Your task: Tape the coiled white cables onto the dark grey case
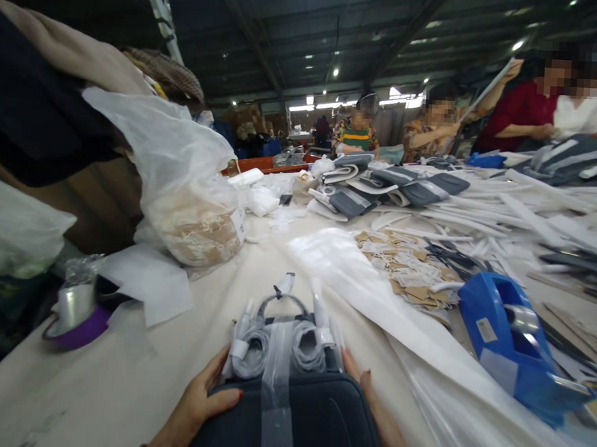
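Observation:
A dark navy bag (318,418) lies at the table's near edge, right in front of me. A band of clear tape (276,409) runs down its middle, and two coiled grey straps (250,354) with white wrapping sit at its far end, beside a looped handle (284,299). My left hand (202,398) grips the bag's left side, thumb resting on the top face. Along the right side, my right hand (358,377) presses against the bag; most of its fingers are hidden behind the edge.
To the right stands a blue tape dispenser (502,341) near scattered cardboard tags (401,265). A white sheet (355,293) crosses the cream table (160,383). A plastic sack (190,198) and a purple ring (80,325) are left. Folded grey bags (395,185) pile up behind; several people work beyond.

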Demonstrator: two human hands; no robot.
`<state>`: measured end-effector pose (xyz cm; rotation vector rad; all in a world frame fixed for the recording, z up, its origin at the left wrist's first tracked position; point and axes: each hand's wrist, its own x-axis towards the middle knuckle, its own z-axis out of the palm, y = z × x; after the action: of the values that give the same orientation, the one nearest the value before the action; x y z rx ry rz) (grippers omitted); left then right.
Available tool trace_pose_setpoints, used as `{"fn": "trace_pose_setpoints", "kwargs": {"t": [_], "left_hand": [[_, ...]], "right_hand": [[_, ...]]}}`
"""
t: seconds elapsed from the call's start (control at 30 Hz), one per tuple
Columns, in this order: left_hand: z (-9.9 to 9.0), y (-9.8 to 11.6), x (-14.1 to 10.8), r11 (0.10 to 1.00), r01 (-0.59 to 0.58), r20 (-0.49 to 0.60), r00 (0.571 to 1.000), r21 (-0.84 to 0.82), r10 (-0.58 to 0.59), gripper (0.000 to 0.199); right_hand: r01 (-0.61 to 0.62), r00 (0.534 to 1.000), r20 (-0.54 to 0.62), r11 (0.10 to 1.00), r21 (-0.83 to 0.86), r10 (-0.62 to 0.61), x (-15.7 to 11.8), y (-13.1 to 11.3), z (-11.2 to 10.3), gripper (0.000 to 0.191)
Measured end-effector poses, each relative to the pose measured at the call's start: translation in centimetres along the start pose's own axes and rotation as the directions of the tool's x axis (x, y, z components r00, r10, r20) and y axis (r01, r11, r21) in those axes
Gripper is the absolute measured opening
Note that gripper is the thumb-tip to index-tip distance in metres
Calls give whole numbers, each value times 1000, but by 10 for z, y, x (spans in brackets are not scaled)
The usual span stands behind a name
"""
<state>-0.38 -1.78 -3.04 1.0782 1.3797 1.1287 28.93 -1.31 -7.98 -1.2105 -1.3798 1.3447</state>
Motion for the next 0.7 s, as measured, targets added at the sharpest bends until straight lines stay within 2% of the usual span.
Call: {"fn": "trace_pose_setpoints", "kwargs": {"t": [0.2, 0.33, 0.4, 0.43, 0.47, 0.5, 0.53, 0.57, 0.6, 0.63, 0.67, 0.7], "left_hand": [[-4, -9, 1, 1000, 17, 70, 997, -23, -16, 104], [-7, -6, 1, 1000, 13, 72, 997, 14, -14, 106], [-7, 4, -5, 979, -23, 5, 1000, 205, 22, 99], [-6, 10, -10, 931, -82, -43, 994, 356, 104, 92], [-2, 15, -17, 835, -168, -61, 970, 524, 233, 82], [5, 18, -24, 680, -278, -10, 922, 678, 387, 72], [15, 19, -31, 473, -417, 119, 833, 776, 540, 64], [29, 15, -39, 238, -549, 287, 702, 802, 652, 57], [45, 8, -45, 10, -650, 464, 553, 760, 692, 55], [62, -3, -50, -193, -717, 584, 348, 670, 734, 57], [79, -16, -54, -304, -688, 585, 215, 659, 782, 47], [93, -30, -57, -348, -643, 543, 126, 682, 830, 38]], "right_hand": [[-73, 997, -15, 996, 59, 74, -27, -2, -4, 90], [-159, 985, -60, 983, 89, 164, -38, -7, -7, 88], [-175, 978, -101, 981, 82, 183, -38, -13, -6, 87], [-184, 974, -121, 980, 75, 192, -38, -16, -5, 86], [-191, 970, -138, 979, 64, 199, -38, -18, -5, 84], [-196, 968, -149, 979, 47, 201, -38, -19, -5, 83], [-196, 969, -149, 980, 23, 197, -39, -20, -6, 82], [-190, 971, -146, 982, -9, 187, -39, -19, -8, 82], [-180, 974, -145, 983, -41, 172, -39, -19, -12, 82], [-168, 978, -140, 983, -73, 157, -39, -17, -16, 83], [-158, 980, -137, 982, -107, 143, -38, -16, -20, 84], [-144, 983, -137, 979, -147, 124, -35, -14, -23, 85]]}}
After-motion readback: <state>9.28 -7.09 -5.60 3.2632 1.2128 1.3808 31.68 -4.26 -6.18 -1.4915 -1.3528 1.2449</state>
